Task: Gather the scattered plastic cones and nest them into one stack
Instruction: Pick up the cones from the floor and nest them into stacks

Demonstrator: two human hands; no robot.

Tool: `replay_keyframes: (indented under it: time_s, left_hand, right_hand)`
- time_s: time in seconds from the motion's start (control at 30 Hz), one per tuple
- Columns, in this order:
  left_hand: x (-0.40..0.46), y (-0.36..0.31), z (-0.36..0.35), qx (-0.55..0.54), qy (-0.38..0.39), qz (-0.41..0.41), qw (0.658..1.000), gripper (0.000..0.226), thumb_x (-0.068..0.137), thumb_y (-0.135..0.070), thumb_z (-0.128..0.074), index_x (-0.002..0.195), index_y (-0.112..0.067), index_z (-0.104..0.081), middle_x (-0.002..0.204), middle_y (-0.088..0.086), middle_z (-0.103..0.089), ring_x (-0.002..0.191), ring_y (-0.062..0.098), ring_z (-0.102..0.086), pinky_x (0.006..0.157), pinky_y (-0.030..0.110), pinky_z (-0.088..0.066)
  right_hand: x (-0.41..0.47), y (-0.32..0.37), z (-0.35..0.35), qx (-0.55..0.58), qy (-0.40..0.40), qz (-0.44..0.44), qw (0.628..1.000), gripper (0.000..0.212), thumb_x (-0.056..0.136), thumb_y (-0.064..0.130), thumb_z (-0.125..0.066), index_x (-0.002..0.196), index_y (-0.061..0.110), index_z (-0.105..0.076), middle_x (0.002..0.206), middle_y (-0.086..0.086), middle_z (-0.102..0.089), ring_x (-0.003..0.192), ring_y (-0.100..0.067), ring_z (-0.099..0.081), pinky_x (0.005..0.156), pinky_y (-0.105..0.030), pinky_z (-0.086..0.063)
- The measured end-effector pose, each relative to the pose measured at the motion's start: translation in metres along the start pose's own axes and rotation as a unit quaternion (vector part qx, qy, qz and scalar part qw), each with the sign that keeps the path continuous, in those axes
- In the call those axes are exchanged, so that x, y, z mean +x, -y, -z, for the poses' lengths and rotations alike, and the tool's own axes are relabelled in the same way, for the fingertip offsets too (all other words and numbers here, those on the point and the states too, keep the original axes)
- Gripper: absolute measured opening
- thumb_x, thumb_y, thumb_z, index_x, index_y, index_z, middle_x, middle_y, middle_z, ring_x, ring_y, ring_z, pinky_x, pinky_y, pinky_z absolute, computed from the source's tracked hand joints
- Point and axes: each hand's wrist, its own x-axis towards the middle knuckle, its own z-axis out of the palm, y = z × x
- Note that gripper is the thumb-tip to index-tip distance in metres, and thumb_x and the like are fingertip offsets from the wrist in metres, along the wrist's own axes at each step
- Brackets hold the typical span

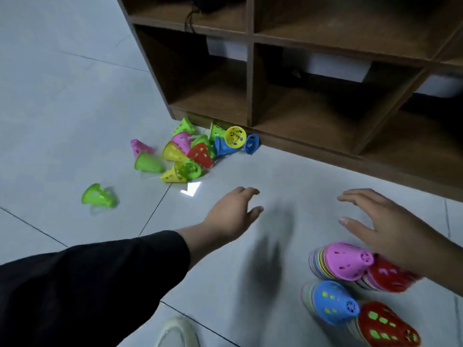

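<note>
1. A pale tiled floor fills most of the view, with dark grout lines crossing it.
2. A brown wooden cubby shelf stands on the floor at the upper right; white bins sit in some of its compartments.
3. The left hand, on an arm in a black sleeve, reaches forward above the floor with fingers straight and spread, holding nothing.
4. The right hand hovers above the nested stacks, fingers extended and relaxed, gripping nothing.
5. Four nested stacks lie on their sides at the lower right: a pink-topped stack, a red-topped stack beside it, a blue-topped stack and another red-topped one nearer the camera.
6. A pile of loose cones in green, pink, yellow, red and blue lies against the foot of the shelf.
7. A single green cone lies on its side, apart from the pile, to the left.
8. The toe of a white shoe shows at the bottom edge.
</note>
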Motion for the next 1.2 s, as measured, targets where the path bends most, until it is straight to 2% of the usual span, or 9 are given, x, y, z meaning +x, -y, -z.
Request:
replay_keyframes:
  time_s: [0.13,0.27,0.47,0.67,0.73,0.8,0.93,1.07,1.2]
  left_hand:
    - [0.004,0.083,0.034,0.021,-0.096,0.110,0.989,0.050,0.094,-0.041,-0.058,0.139,-0.023,-0.045,0.132,0.007,-0.053,0.116,0.030,-0.055,0.092,0.040,-0.048]
    - [0.013,0.153,0.052,0.071,-0.122,0.181,0.973,0.072,0.086,-0.041,-0.067,0.147,-0.025,-0.032,0.142,0.012,-0.043,0.122,0.035,-0.049,0.094,0.047,-0.049]
    - [0.036,0.212,0.047,0.205,-0.036,0.136,0.968,0.085,0.084,-0.034,-0.072,0.151,-0.033,-0.020,0.159,0.017,-0.017,0.132,0.040,-0.039,0.095,0.048,-0.046]
    - [0.068,0.228,0.043,0.256,-0.007,0.050,0.965,0.082,0.087,-0.014,-0.058,0.152,-0.037,-0.014,0.159,0.018,-0.018,0.132,0.037,-0.041,0.097,0.047,-0.045]
    - [0.076,0.232,0.043,0.279,0.000,0.010,0.960,0.089,0.083,-0.007,-0.059,0.151,-0.039,-0.010,0.156,0.018,-0.023,0.123,0.038,-0.049,0.089,0.047,-0.050]
    - [0.082,0.236,0.041,0.298,0.006,-0.025,0.954,0.089,0.084,-0.007,-0.061,0.149,-0.041,-0.010,0.153,0.016,-0.029,0.113,0.037,-0.054,0.079,0.046,-0.053]
    - [0.088,0.230,0.041,0.310,0.036,-0.030,0.950,0.045,0.093,-0.014,-0.054,0.134,-0.026,-0.041,0.150,0.015,-0.031,0.107,0.037,-0.054,0.077,0.045,-0.050]
    - [0.093,0.220,0.038,0.286,0.033,-0.001,0.958,0.026,0.094,-0.010,-0.052,0.120,-0.013,-0.053,0.115,0.012,-0.048,0.098,0.034,-0.054,0.069,0.044,-0.048]
    - [0.087,0.212,0.036,0.233,0.040,-0.011,0.972,0.029,0.087,-0.029,-0.065,0.110,-0.012,-0.060,0.107,0.010,-0.053,0.098,0.035,-0.057,0.070,0.040,-0.045]
  right_hand:
    - [0.076,0.046,-0.021,-0.037,0.037,0.061,0.997,0.046,0.093,0.049,-0.057,0.134,0.032,-0.051,0.136,0.021,-0.043,0.125,-0.003,-0.046,0.104,-0.022,-0.036]
    - [0.144,0.099,-0.049,-0.055,0.065,0.087,0.993,0.055,0.095,0.047,-0.055,0.146,0.030,-0.039,0.149,0.012,-0.035,0.133,-0.011,-0.042,0.109,-0.027,-0.035]
    - [0.229,0.155,-0.097,-0.078,0.101,0.111,0.986,0.068,0.097,0.039,-0.055,0.154,0.032,-0.019,0.158,0.002,-0.026,0.141,-0.023,-0.033,0.113,-0.039,-0.035]
    - [0.294,0.190,-0.134,-0.130,0.092,0.106,0.982,0.075,0.098,0.019,-0.053,0.153,0.037,-0.006,0.137,-0.010,-0.046,0.120,-0.033,-0.049,0.092,-0.049,-0.048]
    - [0.308,0.194,-0.144,-0.160,0.082,0.080,0.980,0.073,0.096,0.013,-0.053,0.151,0.035,-0.010,0.129,-0.011,-0.050,0.114,-0.035,-0.053,0.084,-0.046,-0.048]
    - [0.316,0.193,-0.151,-0.188,0.086,0.059,0.977,0.055,0.095,0.012,-0.052,0.143,0.027,-0.030,0.123,-0.011,-0.053,0.111,-0.035,-0.054,0.081,-0.044,-0.049]
    - [0.315,0.178,-0.160,-0.179,0.076,0.045,0.980,0.020,0.095,0.019,-0.056,0.115,0.018,-0.054,0.114,-0.009,-0.059,0.102,-0.032,-0.059,0.083,-0.046,-0.055]
    - [0.299,0.166,-0.156,-0.100,0.068,0.034,0.992,0.027,0.099,0.036,-0.052,0.118,0.017,-0.058,0.120,-0.010,-0.057,0.108,-0.032,-0.056,0.086,-0.041,-0.050]
    - [0.275,0.161,-0.142,-0.024,0.056,0.015,0.998,0.031,0.096,0.036,-0.058,0.118,0.014,-0.059,0.119,-0.010,-0.057,0.106,-0.028,-0.057,0.086,-0.035,-0.048]
